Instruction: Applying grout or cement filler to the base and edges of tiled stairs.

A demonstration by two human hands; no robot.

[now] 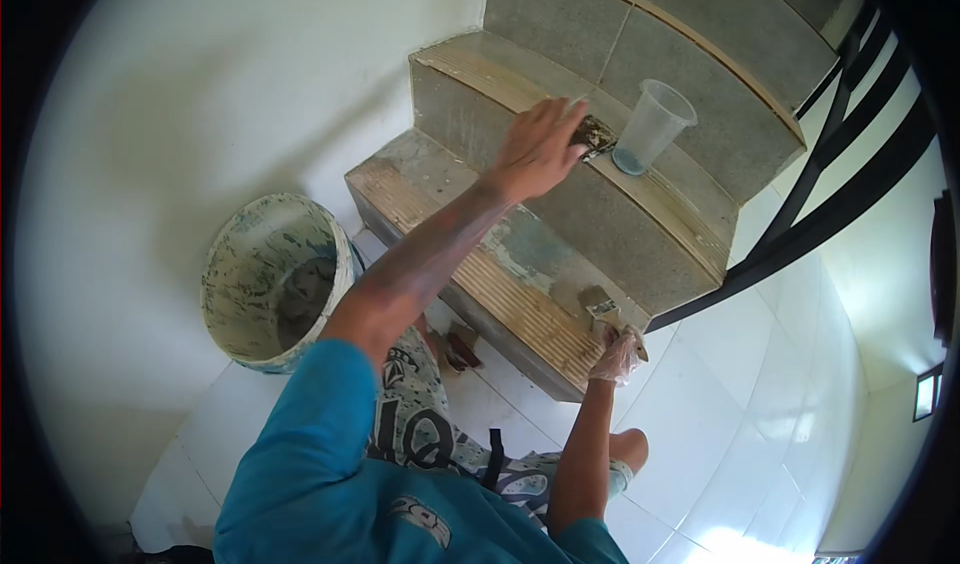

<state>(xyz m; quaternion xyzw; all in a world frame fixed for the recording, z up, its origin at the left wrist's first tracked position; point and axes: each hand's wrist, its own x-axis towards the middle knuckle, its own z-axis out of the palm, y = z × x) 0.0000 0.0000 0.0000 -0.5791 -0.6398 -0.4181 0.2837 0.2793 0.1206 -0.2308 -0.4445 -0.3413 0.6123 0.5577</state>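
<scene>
My bare left hand (540, 152) reaches across to the upper step, fingers stretched out. Its thumb is beside a dark, mottled lump (597, 138) on the step's edge; whether they touch I cannot tell. Just right of the lump stands a clear plastic cup (655, 127) with some grey-blue material at its bottom. My right hand (620, 356), in a thin clear plastic glove, is closed at the right end of the lower step. It grips what looks like a putty knife (602, 306), its flat, smeared end against the tread. The fingers partly hide it.
A putty-smeared bucket (275, 284) stands on the left by the white wall (150, 164). Grey tiled stairs with ribbed edges (535, 309) rise ahead, bordered by a black railing (830, 224) on the right. White tiles (700, 404) cover the floor. A dark red object (462, 349) lies near my leg.
</scene>
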